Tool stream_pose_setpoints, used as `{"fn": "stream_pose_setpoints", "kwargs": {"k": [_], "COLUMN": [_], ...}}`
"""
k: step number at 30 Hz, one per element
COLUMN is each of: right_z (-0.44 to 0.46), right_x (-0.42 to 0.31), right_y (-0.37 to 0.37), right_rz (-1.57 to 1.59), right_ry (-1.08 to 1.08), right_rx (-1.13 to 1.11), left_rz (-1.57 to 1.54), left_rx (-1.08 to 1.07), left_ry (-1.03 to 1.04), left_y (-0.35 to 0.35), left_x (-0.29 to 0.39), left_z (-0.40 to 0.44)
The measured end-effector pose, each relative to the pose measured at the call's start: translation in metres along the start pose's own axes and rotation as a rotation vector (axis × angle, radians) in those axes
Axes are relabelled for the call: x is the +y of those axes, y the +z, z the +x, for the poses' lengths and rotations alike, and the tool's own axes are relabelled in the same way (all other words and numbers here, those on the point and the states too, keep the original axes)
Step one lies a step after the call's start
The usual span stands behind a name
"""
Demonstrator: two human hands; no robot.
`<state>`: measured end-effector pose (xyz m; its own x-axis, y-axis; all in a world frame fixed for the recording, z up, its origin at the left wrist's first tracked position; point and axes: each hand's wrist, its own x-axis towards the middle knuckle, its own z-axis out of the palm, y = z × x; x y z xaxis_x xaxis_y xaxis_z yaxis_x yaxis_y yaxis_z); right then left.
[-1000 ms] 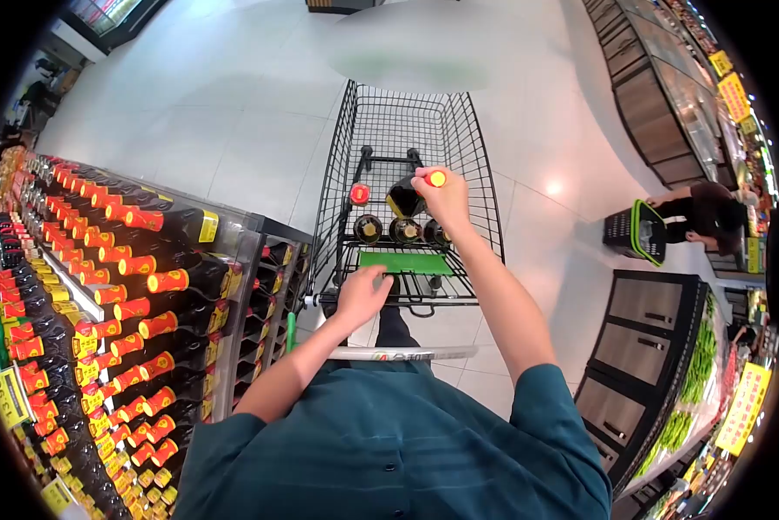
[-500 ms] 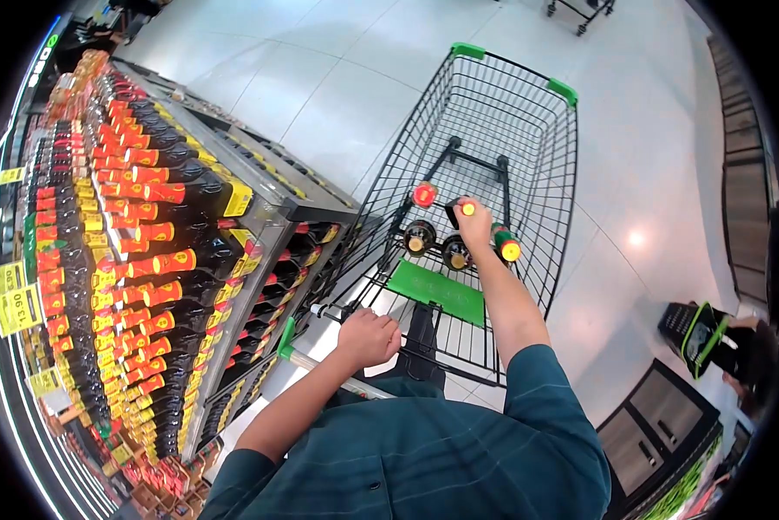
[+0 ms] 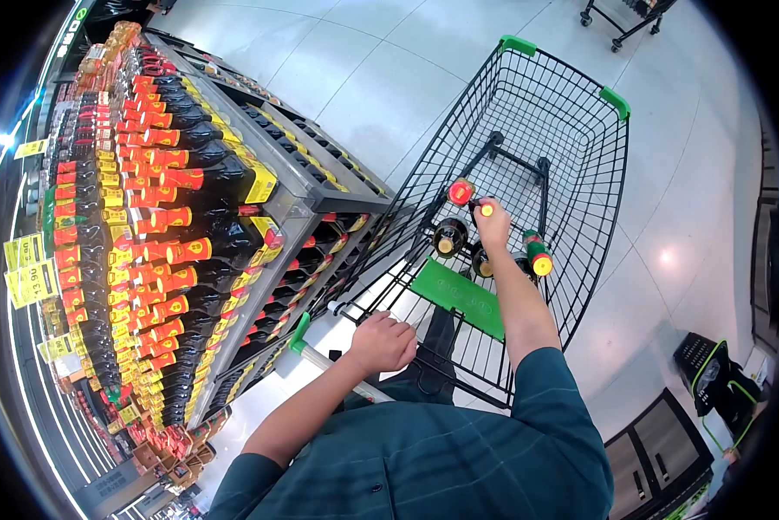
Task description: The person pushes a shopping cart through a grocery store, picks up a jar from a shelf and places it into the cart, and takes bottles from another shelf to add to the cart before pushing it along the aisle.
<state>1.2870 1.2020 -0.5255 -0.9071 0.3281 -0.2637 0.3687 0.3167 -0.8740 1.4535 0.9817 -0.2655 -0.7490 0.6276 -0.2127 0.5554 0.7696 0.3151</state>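
My right hand (image 3: 493, 227) reaches into the black wire shopping cart (image 3: 610, 195), its fingers closed around a yellow-capped bottle (image 3: 487, 210). Around it in the cart stand a red-topped bottle (image 3: 460, 191), a dark bottle (image 3: 449, 237), another dark bottle (image 3: 482, 263) and a bottle with a green neck and yellow cap (image 3: 538, 254). My right forearm partly covers the bottles behind it. Closed in a fist, my left hand (image 3: 383, 343) lies at the cart's rear edge, just beyond the handle (image 3: 320, 357); what its fingers hold, if anything, is hidden.
On the left rises a shelf display (image 3: 324, 204) packed with dark, red-necked bottles (image 3: 177, 217) and yellow price tags (image 3: 32, 282). Another cart (image 3: 619, 22) stands at the top right. A black basket (image 3: 701, 360) and a wood-fronted cabinet (image 3: 658, 455) are at the lower right.
The cart, bottles and shelf appear shifted to the right in view. My right hand still grips the yellow-capped bottle inside the cart; my left fist stays at the cart's rear edge.
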Motion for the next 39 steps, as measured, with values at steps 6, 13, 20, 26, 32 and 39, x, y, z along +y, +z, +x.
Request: {"fn": "stream_pose_setpoints", "kwargs": {"k": [6,13,20,26,32,39], "right_z": [-0.012,-0.027,-0.04,-0.09,-0.18,-0.242], "right_x": [0.017,-0.007,-0.04,-0.193,-0.375,-0.483], "right_y": [0.009,-0.012,-0.035,-0.045,0.015,0.112], "right_rz": [-0.094,-0.274,-0.356,-0.177,0.061,-0.23], "right_ry": [-0.106,0.073,0.026,-0.228,-0.528,-0.722], "right_rx": [-0.106,-0.297,-0.207,-0.151,-0.457,-0.533], "left_rz": [0.003,-0.028,-0.139,-0.954,-2.058,-2.526], "left_rx": [0.065,0.139,0.129,0.486,0.897,0.879], "left_ry": [0.027,0.046,-0.004,-0.224,-0.736,-0.58], "left_y": [0.001,0.006,-0.004,-0.042,-0.099,-0.092], "left_x": [-0.004,-0.006,-0.004,-0.025,-0.117,-0.176], "left_z": [0.001,-0.002,-0.008,-0.031,-0.088,-0.109]}}
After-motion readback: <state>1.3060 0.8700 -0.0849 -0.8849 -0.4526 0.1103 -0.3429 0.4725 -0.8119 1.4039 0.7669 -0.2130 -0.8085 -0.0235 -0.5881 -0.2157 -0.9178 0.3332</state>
